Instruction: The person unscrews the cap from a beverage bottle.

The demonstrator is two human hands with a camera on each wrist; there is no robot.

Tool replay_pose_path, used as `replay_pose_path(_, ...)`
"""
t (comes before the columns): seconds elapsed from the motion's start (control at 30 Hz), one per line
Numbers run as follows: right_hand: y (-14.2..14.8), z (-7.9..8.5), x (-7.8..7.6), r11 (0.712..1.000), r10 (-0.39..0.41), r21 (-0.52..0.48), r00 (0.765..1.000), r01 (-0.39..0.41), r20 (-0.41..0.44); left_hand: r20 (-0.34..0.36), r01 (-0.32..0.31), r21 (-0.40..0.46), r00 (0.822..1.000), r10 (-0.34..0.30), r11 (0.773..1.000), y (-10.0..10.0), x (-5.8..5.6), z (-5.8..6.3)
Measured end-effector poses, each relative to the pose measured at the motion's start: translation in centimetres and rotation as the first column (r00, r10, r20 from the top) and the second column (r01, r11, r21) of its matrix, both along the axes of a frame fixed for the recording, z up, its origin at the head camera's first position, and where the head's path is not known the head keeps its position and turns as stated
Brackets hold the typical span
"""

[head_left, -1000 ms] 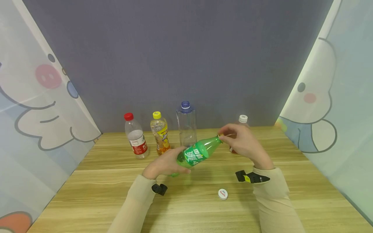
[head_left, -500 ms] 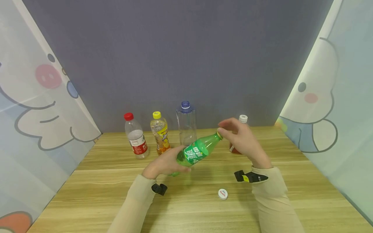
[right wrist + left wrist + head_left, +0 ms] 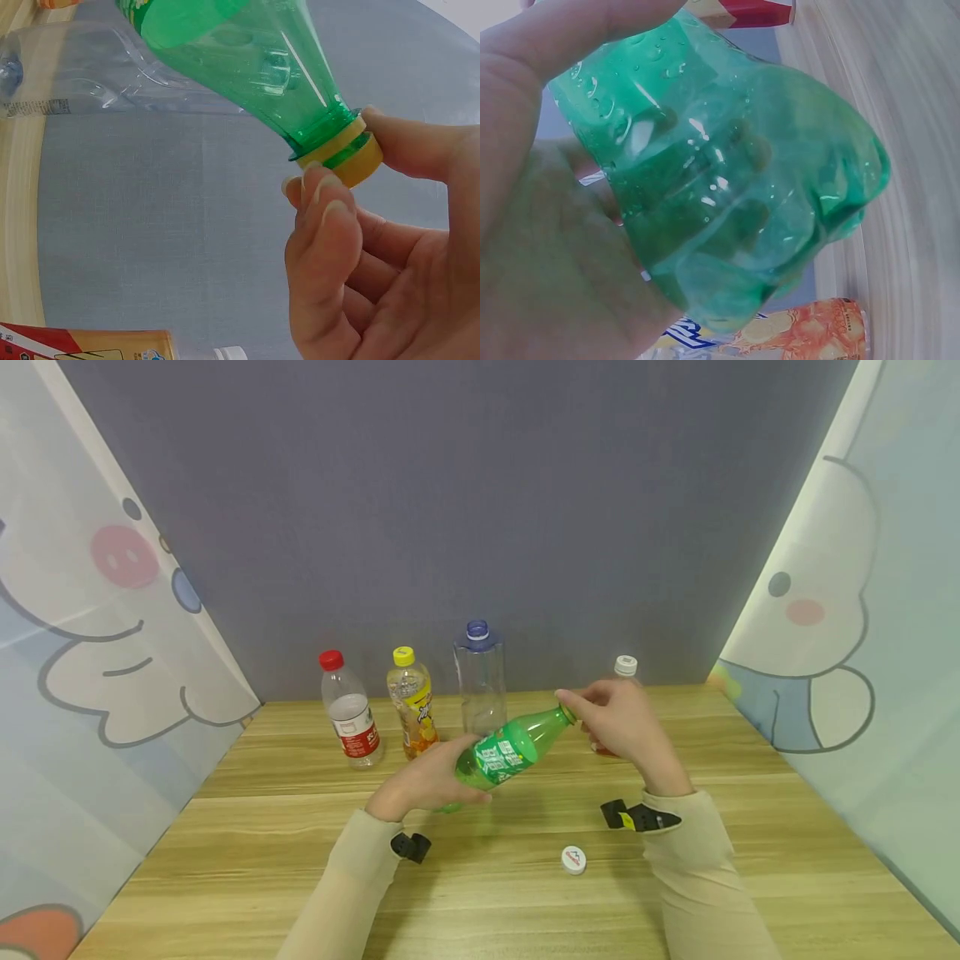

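A green plastic bottle (image 3: 538, 735) leans over the table, its neck up and to the right. Around its lower body my left hand (image 3: 431, 779) grips with thumb and fingers. Water drops line the bottle's inner wall in the left wrist view. My right hand (image 3: 618, 727) pinches the yellow cap (image 3: 366, 162) on the neck between thumb and fingertips. In the right wrist view, a gap with green thread shows between the cap and the yellow ring below it. The label is partly hidden by the left hand.
A red-capped bottle (image 3: 356, 727), a yellow-capped bottle (image 3: 414, 706) and a clear, uncapped bottle (image 3: 482, 685) stand behind on the table (image 3: 285, 860). A white-capped bottle (image 3: 626, 666) is partly behind the right hand. A loose white cap (image 3: 573, 860) lies in front.
The right hand's fingers lifted and opened around the cap, then came back down to pinch it. The left hand and bottle have hardly moved.
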State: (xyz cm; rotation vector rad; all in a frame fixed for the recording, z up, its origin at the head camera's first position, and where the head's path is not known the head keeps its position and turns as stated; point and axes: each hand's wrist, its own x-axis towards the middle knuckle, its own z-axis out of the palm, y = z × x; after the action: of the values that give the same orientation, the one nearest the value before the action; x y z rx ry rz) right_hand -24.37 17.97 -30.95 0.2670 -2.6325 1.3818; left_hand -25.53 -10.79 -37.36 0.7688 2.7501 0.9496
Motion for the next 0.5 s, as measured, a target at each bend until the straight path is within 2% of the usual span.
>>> replay_pose_path(0.5,0.19,0.24,0.31,0.994,0.105,0.008,0.995,-0.104,-0.002,-0.001,0.002,-0.007,1.000,-0.002,1.000,-0.25,-0.08,-0.07)
